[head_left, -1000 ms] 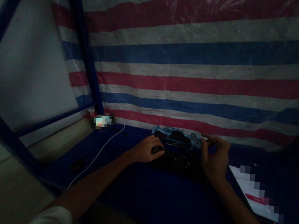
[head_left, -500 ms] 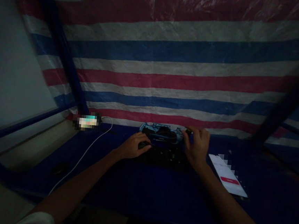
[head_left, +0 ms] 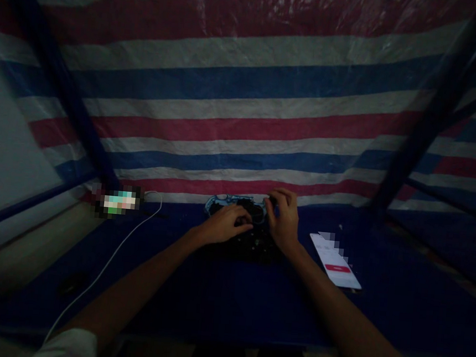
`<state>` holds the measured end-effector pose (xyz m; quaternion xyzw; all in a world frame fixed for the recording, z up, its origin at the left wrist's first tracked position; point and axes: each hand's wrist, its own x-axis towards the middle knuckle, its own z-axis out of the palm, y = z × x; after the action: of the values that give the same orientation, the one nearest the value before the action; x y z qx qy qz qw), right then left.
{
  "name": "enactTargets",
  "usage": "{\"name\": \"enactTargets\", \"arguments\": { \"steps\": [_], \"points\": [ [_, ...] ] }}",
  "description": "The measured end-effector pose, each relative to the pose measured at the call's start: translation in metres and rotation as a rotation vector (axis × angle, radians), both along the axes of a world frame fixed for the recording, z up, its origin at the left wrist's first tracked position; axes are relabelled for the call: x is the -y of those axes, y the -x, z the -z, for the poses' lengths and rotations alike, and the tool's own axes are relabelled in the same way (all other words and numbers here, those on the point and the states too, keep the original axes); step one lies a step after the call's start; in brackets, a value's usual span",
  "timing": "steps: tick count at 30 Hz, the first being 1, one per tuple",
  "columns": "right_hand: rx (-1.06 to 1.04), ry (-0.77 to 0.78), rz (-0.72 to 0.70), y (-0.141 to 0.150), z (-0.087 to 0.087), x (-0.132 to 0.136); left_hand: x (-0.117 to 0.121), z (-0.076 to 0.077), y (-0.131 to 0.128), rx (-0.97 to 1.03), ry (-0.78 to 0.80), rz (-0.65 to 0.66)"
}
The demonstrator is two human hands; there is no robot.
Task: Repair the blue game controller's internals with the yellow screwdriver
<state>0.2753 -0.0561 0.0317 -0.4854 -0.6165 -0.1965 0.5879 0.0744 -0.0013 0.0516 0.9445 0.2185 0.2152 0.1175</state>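
Shows the left hand (head_left: 219,224) partly curled over the middle of a pale-blue patterned shell (head_left: 211,205), with thumb and fingertips drawn toward each other; cannot tell whether around anything. Places the right hand (head_left: 285,221) at the shell's right end, with thumb and fingers bent; too dim to tell a grip from a touch. Compared with half a second ago, brings the left hand farther along the shell, nearer the right, and so hides more of the shell's middle. Locates the shell toward the back of the blue tabletop (head_left: 227,300), just before the striped sheet (head_left: 225,130), and behind a black, bright-specked mass (head_left: 252,246) of unclear outline. To the right, includes a phone (head_left: 334,265) with a lit screen, beside the right forearm. To the left, includes a white cable (head_left: 126,238), a blurred lit device (head_left: 119,201) and a dark rounded object (head_left: 71,284).
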Motion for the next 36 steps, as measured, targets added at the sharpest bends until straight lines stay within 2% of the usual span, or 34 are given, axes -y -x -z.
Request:
{"name": "enactTargets", "arguments": {
  "steps": [5, 9, 13, 16, 22, 26, 32, 36],
  "points": [
    [-0.039, 0.034, -0.069, -0.002, 0.007, 0.006, -0.005, 0.017, -0.028, -0.114, 0.081, 0.092],
    [-0.067, -0.004, -0.062, -0.003, 0.007, 0.005, -0.010, 0.021, -0.037, -0.130, 0.186, 0.108],
    [-0.133, 0.023, -0.080, -0.002, 0.007, 0.008, -0.009, 0.021, -0.039, -0.126, 0.215, 0.120],
    [-0.102, 0.079, -0.108, 0.000, 0.007, 0.012, -0.007, 0.024, -0.039, -0.104, 0.211, 0.095],
    [0.019, 0.071, 0.050, 0.000, 0.006, 0.015, -0.005, 0.028, -0.039, -0.070, 0.232, 0.102],
    [0.067, 0.069, 0.009, -0.004, 0.008, 0.013, -0.006, 0.030, -0.039, -0.057, 0.238, 0.104],
    [0.063, 0.042, 0.062, -0.003, 0.009, 0.014, -0.007, 0.033, -0.038, -0.037, 0.235, 0.114],
    [0.058, 0.066, 0.021, -0.002, 0.008, 0.016, -0.007, 0.032, -0.038, -0.032, 0.234, 0.121]
  ]
}}
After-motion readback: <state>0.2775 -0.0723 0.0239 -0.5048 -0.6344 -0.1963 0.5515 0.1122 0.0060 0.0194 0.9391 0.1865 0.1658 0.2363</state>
